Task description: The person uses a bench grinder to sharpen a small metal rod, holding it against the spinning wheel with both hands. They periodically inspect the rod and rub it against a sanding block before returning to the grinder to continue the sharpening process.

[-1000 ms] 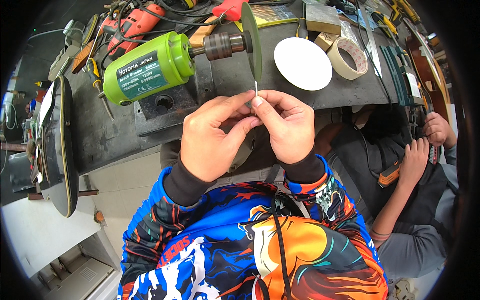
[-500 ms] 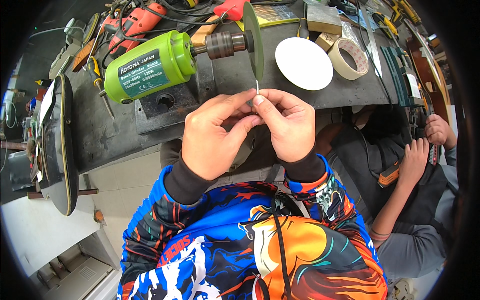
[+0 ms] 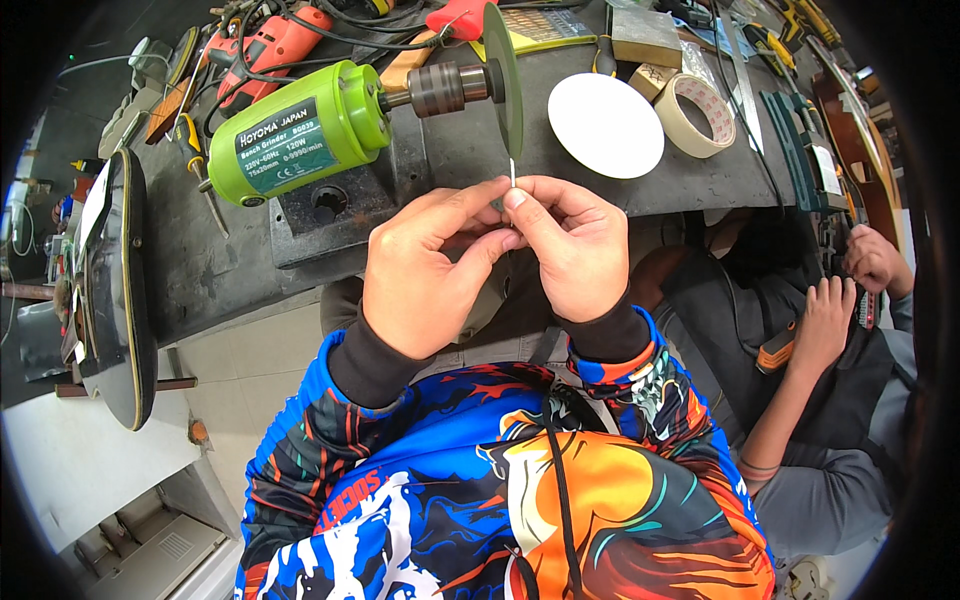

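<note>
Both my hands meet at the front edge of the bench, under a grey-green grinding disc [image 3: 509, 95]. Between the fingertips of my left hand [image 3: 425, 265] and my right hand [image 3: 583, 245] is a thin white strip [image 3: 513, 172], standing nearly upright. Its top end is at the disc's lower rim; whether they touch I cannot tell. The thumbs and fingers of both hands are closed on the strip and hide its lower part. A metal chuck [image 3: 440, 90] carries the disc on the shaft of a green bench grinder [image 3: 350, 110], left of my hands.
A white round disc [image 3: 606, 125] and a roll of masking tape [image 3: 670, 120] lie right of the grinding disc. Behind the grinder are a red power tool [image 3: 275, 55] and black cables. A co-worker's forearm [image 3: 785, 420] is close by on the right.
My hands and the white strip hold nearly the same place at the disc. On the right, the co-worker's far hand has shifted slightly.
</note>
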Demonstrator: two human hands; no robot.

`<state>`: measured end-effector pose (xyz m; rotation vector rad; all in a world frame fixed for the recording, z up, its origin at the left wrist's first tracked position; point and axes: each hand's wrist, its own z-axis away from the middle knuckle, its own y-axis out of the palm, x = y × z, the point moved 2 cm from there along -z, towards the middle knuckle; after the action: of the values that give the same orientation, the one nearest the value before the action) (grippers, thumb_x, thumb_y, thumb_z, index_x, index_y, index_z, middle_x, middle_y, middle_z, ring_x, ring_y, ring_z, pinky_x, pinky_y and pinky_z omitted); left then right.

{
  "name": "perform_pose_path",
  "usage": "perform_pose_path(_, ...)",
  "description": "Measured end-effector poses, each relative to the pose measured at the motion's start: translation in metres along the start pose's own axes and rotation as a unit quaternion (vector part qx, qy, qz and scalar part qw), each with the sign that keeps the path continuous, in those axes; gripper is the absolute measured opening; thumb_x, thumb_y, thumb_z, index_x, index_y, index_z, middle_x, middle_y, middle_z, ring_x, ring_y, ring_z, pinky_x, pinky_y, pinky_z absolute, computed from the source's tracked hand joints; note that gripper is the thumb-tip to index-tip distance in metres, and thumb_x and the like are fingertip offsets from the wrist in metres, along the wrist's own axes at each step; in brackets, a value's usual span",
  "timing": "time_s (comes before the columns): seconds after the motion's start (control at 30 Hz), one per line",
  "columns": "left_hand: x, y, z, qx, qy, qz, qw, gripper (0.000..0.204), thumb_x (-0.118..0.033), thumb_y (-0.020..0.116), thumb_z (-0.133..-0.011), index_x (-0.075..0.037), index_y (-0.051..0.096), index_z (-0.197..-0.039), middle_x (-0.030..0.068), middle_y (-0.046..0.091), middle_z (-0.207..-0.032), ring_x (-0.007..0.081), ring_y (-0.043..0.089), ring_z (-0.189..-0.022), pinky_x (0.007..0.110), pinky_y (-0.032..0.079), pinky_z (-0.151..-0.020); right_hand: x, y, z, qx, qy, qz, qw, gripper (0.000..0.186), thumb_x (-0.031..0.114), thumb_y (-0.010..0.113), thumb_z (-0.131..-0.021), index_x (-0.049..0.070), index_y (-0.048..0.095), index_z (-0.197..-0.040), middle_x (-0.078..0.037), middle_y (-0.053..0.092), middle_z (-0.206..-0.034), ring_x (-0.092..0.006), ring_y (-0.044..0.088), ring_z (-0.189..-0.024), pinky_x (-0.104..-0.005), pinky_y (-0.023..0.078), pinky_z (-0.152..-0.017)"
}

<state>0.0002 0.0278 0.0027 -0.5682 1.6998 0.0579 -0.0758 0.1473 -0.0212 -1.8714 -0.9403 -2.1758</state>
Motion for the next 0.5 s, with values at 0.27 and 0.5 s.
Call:
perform_pose_path(0.27, 0.0015, 0.0002, 0.0003, -0.003, 0.001, 0.005, 1.0, 0.039, 0.006, 0.07, -0.077, -0.002, 0.066, -0.115, 0.0118, 0.068, -0.09, 0.02, 0.071, -0.082, 0.029, 0.058, -0.073, 0.0002, 0.0017, -0.0008, -0.008, -0.009, 0.009, 1.0, 0.017, 0.005, 0.062, -0.093, -0.008, 0.066, -0.103, -0.012, 0.071, -0.089, -0.0124, 0.067, -0.079, -0.0238, 0.055, -0.07)
perform_pose_path(0.5, 0.0014, -0.0003, 0.0001, 0.008, -0.009, 0.005, 1.0, 0.039, 0.006, 0.069, -0.079, -0.001, 0.065, -0.117, 0.0112, 0.067, -0.092, 0.0188, 0.07, -0.085, 0.028, 0.057, -0.076, 0.0011, 0.0016, -0.0012, -0.001, -0.004, -0.001, 1.0, 0.018, 0.006, 0.062, -0.093, -0.008, 0.066, -0.103, -0.012, 0.071, -0.089, -0.0125, 0.067, -0.079, -0.0239, 0.055, -0.07)
